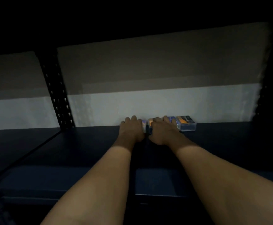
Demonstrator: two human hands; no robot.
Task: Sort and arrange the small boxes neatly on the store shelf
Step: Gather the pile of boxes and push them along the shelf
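Note:
Small clear boxes with blue and orange contents stand in a row at the back of the dark shelf (pixel 83 143), against the pale wall. My left hand (pixel 131 129) lies over the leftmost box (pixel 144 125), fingers curled down over its far edge. My right hand (pixel 162 129) covers the box beside it (pixel 150 123) the same way, with a blue-topped box (pixel 173 119) showing past its fingers. One box with an orange and black label (pixel 187 124) stands free at the right end of the row. Both boxes under the hands are mostly hidden.
A black perforated upright (pixel 57 95) rises at the left of the shelf bay, and another upright (pixel 265 95) stands at the right. A pale board forms the underside of the shelf above (pixel 148 62). The scene is very dim.

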